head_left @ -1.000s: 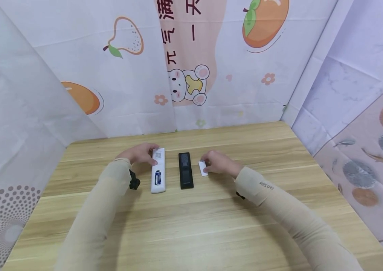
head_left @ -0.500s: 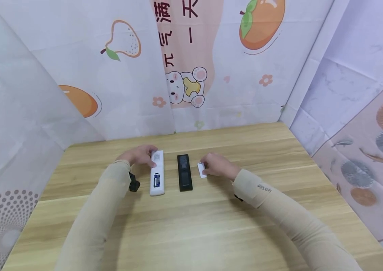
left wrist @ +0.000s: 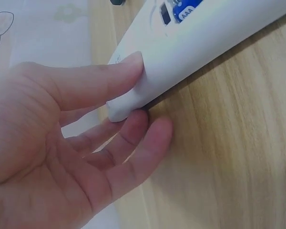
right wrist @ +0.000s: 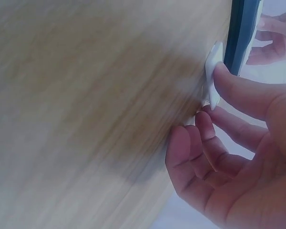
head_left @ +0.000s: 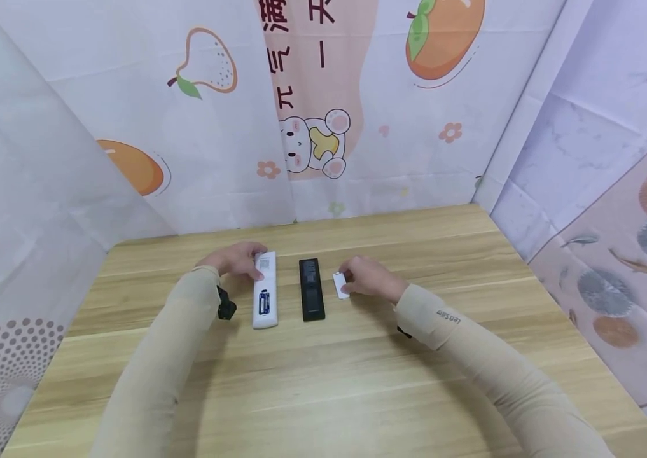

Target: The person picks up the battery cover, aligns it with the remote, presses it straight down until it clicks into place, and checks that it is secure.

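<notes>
A white remote control (head_left: pixel 265 270) lies back side up, its open battery compartment showing blue AAA batteries (head_left: pixel 264 302). My left hand (head_left: pixel 239 259) grips its far end, thumb on the back and fingers curled at the end and side, as the left wrist view shows. To the right, my right hand (head_left: pixel 370 277) pinches a small white battery cover (head_left: pixel 341 286) between thumb and index finger. In the right wrist view the cover (right wrist: pixel 213 71) is tipped a little, close over the table. Between the hands lies a black remote control (head_left: pixel 312 289), also back side up, touched by neither hand.
All of this is on a wood-grain table (head_left: pixel 323 381). A printed white curtain (head_left: pixel 214 146) rises at the table's far edge, and another patterned sheet (head_left: pixel 609 254) hangs along the right side. A black wrist camera (head_left: pixel 226 304) sits below the left wrist.
The view has shifted slightly with the head. Both hands keep their places and their holds on the white remote control and the battery cover.
</notes>
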Motion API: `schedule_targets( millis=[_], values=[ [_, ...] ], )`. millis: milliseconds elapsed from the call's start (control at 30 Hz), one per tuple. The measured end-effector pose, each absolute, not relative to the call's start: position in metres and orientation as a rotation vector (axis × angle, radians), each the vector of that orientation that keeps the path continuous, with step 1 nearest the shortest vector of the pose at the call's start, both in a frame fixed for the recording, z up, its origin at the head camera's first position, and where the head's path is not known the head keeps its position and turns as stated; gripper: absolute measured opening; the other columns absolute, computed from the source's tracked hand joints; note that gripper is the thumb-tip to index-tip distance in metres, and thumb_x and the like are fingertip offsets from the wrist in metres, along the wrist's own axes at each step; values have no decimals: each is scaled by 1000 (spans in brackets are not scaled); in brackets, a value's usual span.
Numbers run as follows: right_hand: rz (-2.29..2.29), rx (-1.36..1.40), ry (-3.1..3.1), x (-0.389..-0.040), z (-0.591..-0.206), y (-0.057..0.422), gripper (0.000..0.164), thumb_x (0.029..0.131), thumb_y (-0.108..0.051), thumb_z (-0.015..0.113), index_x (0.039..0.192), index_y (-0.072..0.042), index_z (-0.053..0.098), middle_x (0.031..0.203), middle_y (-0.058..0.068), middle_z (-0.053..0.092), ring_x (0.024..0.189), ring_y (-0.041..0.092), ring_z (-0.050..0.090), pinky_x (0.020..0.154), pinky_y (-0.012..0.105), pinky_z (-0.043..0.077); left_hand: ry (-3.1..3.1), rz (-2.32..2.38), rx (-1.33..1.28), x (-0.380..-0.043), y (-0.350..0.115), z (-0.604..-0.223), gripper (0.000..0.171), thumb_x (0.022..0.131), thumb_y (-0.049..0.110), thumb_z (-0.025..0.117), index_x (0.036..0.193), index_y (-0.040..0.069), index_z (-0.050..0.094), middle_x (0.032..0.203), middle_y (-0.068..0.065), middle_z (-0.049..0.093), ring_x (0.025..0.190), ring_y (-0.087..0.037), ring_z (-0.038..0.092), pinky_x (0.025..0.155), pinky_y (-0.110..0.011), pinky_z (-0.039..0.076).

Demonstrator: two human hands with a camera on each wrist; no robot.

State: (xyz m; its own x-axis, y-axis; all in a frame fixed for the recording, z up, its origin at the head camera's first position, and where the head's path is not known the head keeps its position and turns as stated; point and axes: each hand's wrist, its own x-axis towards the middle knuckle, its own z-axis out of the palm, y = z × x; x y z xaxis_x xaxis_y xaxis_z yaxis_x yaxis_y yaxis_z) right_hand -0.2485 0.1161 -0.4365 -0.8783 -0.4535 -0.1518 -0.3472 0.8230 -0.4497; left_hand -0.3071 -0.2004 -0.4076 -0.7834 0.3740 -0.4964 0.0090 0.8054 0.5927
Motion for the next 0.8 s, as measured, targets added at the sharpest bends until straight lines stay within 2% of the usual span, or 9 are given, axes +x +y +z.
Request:
schedule_targets(
  millis=[100, 200, 367, 533, 800],
  values=[
    [-604, -607, 2756, -249, -437, 116, 42, 88, -14, 80, 125, 3, 68, 118, 16, 71, 106, 26, 67, 97, 41, 53, 2297, 826, 240, -307, -199, -407, 81, 90, -3, 71, 157, -2, 25, 157, -31, 23, 127, -42, 51, 92, -42, 57],
    [-605, -603, 2759, -249, -437, 115, 42, 88, -14, 80, 124, 3, 68, 117, 16, 71, 105, 26, 66, 97, 41, 53, 2261, 845, 225, -308, -200, -406, 83, 90, -4, 71, 158, -1, 23, 158, -30, 21, 120, -42, 56, 86, -39, 60],
    [-601, -611, 2768, -249, -438, 114, 41, 88, -14, 81, 123, 3, 68, 116, 16, 71, 104, 25, 66, 96, 41, 54, 2239, 857, 229, -311, -203, -407, 84, 89, -5, 71, 158, -1, 23, 155, -31, 24, 117, -42, 58, 85, -39, 60],
    [-598, -625, 2767, -249, -438, 113, 40, 88, -14, 81, 122, 3, 69, 115, 15, 71, 101, 24, 66, 94, 40, 54, 2227, 863, 234, -312, -205, -408, 86, 87, -6, 72, 158, 0, 23, 157, -31, 21, 114, -41, 59, 83, -39, 60],
    [-615, -620, 2769, -247, -437, 114, 39, 88, -12, 81, 122, 3, 69, 114, 15, 71, 98, 23, 65, 92, 39, 55, 2223, 853, 232, -313, -203, -407, 85, 89, -5, 71, 158, 2, 24, 158, -30, 21, 117, -43, 58, 85, -41, 60]
  ],
)
